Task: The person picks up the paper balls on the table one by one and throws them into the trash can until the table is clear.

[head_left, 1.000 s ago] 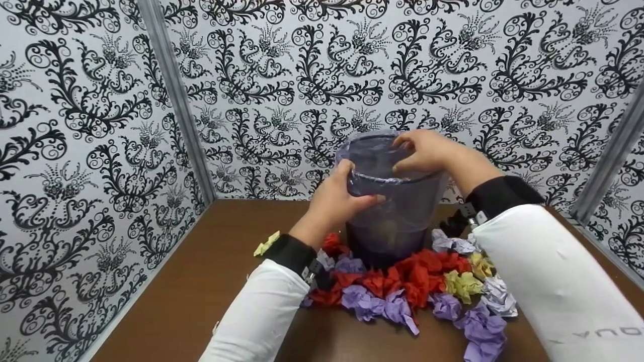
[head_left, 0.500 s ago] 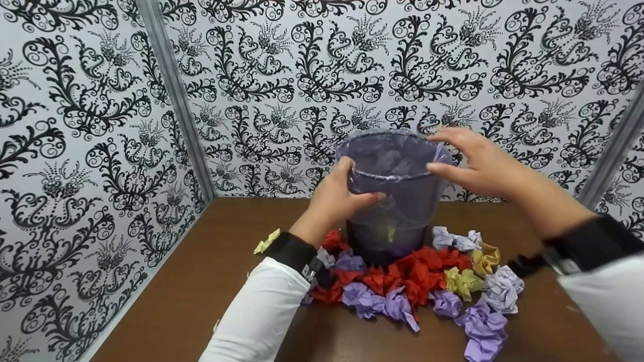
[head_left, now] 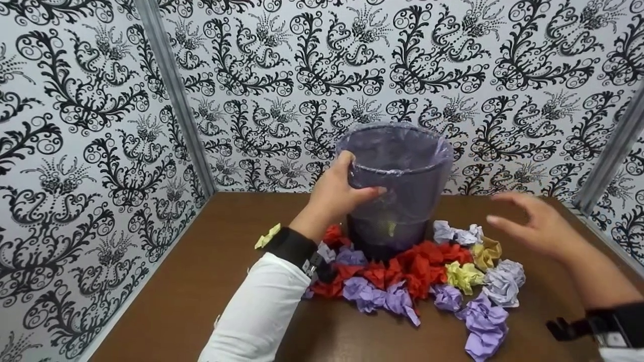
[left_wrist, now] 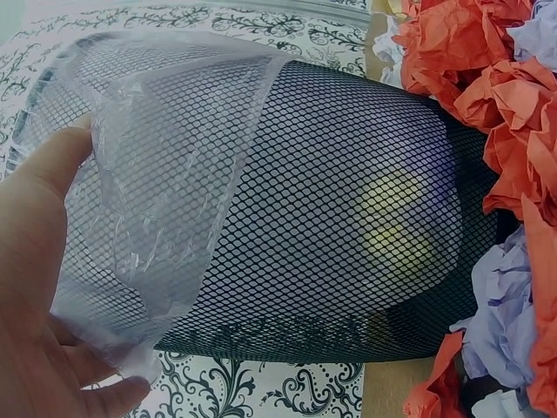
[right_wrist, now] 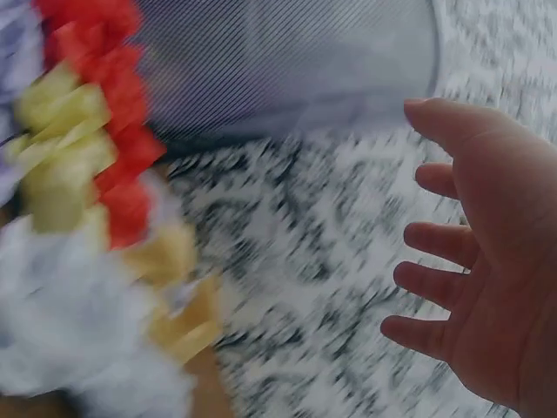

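A dark mesh waste bin stands upright on the table, lined with a thin clear bag folded over its rim. My left hand grips the bin's near left side at the rim, thumb and fingers spread around it over the bag. Yellow crumpled paper shows through the mesh low inside the bin. My right hand is in the air to the right of the bin, holding nothing, its fingers apart and relaxed in the right wrist view.
Crumpled paper lies around the bin's base: red balls, purple balls, a yellow ball, a mustard one and pale ones. One yellow piece lies left, beside my left wrist. Patterned walls enclose the brown table.
My right hand has come out of the bin's mouth, passed over its right rim and moved away to the right and down. My left hand has stayed on the bin.
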The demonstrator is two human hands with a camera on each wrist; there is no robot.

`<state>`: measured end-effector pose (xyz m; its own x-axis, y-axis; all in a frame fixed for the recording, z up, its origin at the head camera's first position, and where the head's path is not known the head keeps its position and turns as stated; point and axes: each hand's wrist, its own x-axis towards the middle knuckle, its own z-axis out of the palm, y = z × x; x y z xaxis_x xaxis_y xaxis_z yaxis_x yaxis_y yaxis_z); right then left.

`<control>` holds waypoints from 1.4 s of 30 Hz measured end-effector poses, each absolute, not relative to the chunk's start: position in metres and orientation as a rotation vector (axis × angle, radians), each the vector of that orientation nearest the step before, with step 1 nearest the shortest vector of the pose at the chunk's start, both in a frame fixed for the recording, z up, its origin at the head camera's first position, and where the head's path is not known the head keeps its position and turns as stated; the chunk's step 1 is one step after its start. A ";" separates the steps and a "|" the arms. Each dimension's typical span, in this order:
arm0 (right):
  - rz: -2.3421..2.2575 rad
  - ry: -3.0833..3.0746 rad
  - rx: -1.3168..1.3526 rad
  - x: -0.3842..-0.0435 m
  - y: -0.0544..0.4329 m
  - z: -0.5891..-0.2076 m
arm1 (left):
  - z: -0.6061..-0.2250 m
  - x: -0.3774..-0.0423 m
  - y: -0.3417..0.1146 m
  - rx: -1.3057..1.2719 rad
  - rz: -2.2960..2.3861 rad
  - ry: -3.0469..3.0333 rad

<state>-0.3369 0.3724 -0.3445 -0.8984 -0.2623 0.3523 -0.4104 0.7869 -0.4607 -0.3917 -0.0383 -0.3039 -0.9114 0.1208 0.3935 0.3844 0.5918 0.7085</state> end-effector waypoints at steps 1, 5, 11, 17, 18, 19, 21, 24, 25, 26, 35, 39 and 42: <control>0.787 -2.735 0.491 -0.336 0.379 -0.354 | -0.304 -0.392 -0.038 -0.412 -1.227 -2.520; 0.812 -2.828 0.379 -0.331 0.400 -0.384 | -0.304 -0.392 -0.037 -0.417 -1.229 -2.524; 0.855 -2.884 0.346 -0.333 0.415 -0.412 | -0.303 -0.393 -0.039 -0.410 -1.207 -2.529; 0.891 -2.928 0.347 -0.339 0.418 -0.426 | -0.301 -0.393 -0.039 -0.426 -1.137 -2.537; 0.887 -2.938 0.350 -0.339 0.418 -0.428 | -0.301 -0.393 -0.039 -0.426 -1.147 -2.536; 0.887 -2.948 0.354 -0.340 0.418 -0.430 | -0.301 -0.393 -0.039 -0.426 -1.157 -2.534; 0.884 -2.958 0.374 -0.340 0.418 -0.433 | -0.302 -0.393 -0.039 -0.425 -1.179 -2.530; 0.859 -2.974 0.385 -0.339 0.417 -0.435 | -0.303 -0.392 -0.038 -0.426 -1.199 -2.526; 0.850 -2.981 0.390 -0.339 0.416 -0.434 | -0.303 -0.392 -0.038 -0.426 -1.200 -2.525; 0.843 -2.986 0.399 -0.339 0.416 -0.433 | -0.303 -0.393 -0.038 -0.426 -1.205 -2.525; 0.821 -2.997 0.495 -0.340 0.423 -0.430 | -0.304 -0.393 -0.037 -0.422 -1.229 -2.518; 0.890 -2.975 0.563 -0.342 0.425 -0.435 | -0.304 -0.393 -0.038 -0.421 -1.226 -2.512; 0.930 -2.958 0.576 -0.342 0.427 -0.437 | -0.304 -0.393 -0.037 -0.426 -1.216 -2.516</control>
